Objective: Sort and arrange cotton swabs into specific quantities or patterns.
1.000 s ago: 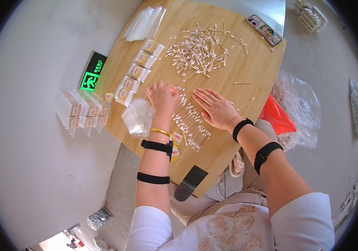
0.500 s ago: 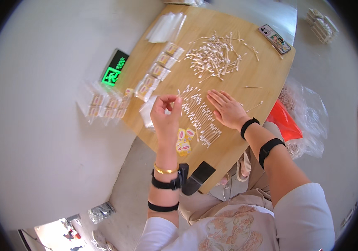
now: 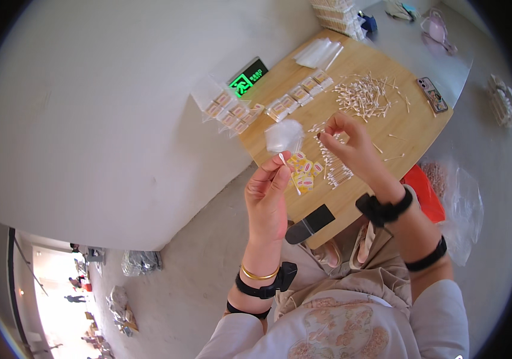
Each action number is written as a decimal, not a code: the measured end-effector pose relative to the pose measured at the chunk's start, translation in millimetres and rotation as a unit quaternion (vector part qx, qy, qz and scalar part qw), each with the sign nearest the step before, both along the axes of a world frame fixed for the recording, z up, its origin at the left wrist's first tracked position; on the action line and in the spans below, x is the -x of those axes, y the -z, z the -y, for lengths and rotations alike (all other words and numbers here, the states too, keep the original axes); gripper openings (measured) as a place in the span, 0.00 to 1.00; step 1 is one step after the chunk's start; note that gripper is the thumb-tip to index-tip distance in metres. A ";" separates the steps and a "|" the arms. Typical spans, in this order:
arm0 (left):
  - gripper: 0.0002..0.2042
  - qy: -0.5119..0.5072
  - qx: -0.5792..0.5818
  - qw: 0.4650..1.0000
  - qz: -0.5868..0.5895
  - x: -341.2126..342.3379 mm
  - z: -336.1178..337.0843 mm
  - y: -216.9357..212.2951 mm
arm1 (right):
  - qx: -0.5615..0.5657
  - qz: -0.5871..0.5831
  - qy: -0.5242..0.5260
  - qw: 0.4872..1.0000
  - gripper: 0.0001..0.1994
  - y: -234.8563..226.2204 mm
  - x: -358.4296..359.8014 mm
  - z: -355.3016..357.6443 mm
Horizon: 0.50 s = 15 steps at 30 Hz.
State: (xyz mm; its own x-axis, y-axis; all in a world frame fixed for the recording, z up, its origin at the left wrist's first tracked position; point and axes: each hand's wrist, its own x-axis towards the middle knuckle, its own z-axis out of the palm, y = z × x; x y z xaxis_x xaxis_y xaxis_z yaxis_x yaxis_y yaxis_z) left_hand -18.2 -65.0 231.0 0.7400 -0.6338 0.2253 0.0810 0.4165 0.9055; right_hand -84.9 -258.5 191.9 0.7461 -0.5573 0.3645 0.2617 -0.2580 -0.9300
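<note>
A white-tipped cotton swab is pinched between the thumb and fingers of my left hand, raised off the table's near left edge. My right hand hovers over a spread row of cotton swabs, thumb and fingertips drawn together; whatever they hold, if anything, is too small to make out. Behind that row lies a loose pile of cotton swabs. Small yellow-and-white printed packets rest beside my left fingertips, partly covered by them. Clear plastic bags lie just beyond.
Packed swab bundles line the wooden table's left side, with more bagged packs by the wall. Flat clear sleeves lie at the back, a phone at the right. A black strip sits on the near edge.
The view has shifted, placing the table farther right. My right hand has risen from lying flat by the row, its fingers now closed together. My left hand has drawn back from the row with a swab.
</note>
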 end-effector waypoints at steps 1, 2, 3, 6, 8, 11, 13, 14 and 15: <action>0.11 -0.011 0.008 1.000 0.007 4.2 -8.3 -4.0 | -0.045 0.043 -0.045 0.997 0.08 -28.2 12.2 -19.1; 0.11 -0.014 0.015 1.000 0.012 9.2 -15.2 -8.2 | -0.038 0.048 -0.049 0.997 0.08 -46.3 21.3 -36.9; 0.10 -0.015 0.031 0.999 0.005 14.9 -21.1 -12.1 | 0.004 0.120 -0.054 0.991 0.08 -60.7 30.1 -53.2; 0.10 -0.014 0.060 0.998 -0.004 30.0 -38.3 -17.9 | 0.062 0.194 -0.089 0.975 0.06 -84.3 49.6 -91.6; 0.09 -0.020 0.073 0.997 -0.007 40.5 -53.4 -21.7 | 0.076 0.196 -0.124 0.970 0.05 -94.6 59.0 -106.4; 0.08 -0.049 0.076 0.996 0.003 57.9 -74.5 -30.0 | 0.104 0.172 -0.088 0.976 0.07 -107.9 73.8 -123.5; 0.08 -0.057 0.105 0.992 0.042 63.8 -88.9 -33.9 | 0.120 0.159 -0.070 0.977 0.10 -113.9 78.0 -136.3; 0.08 -0.064 0.109 0.991 0.045 66.3 -95.0 -34.9 | 0.123 0.162 -0.077 0.976 0.10 -114.4 81.5 -141.1; 0.08 -0.067 0.110 0.991 0.047 68.7 -99.2 -37.1 | 0.124 0.084 -0.101 0.984 0.13 -114.9 87.2 -143.7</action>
State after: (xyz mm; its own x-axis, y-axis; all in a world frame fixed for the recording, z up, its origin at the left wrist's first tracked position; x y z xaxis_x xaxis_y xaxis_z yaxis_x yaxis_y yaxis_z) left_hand -86.9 34.1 268.0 0.7831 -0.4593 0.4193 -0.0686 0.6063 0.7923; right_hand -172.1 -114.8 306.8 0.7499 -0.2821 0.5984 0.4760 -0.3983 -0.7841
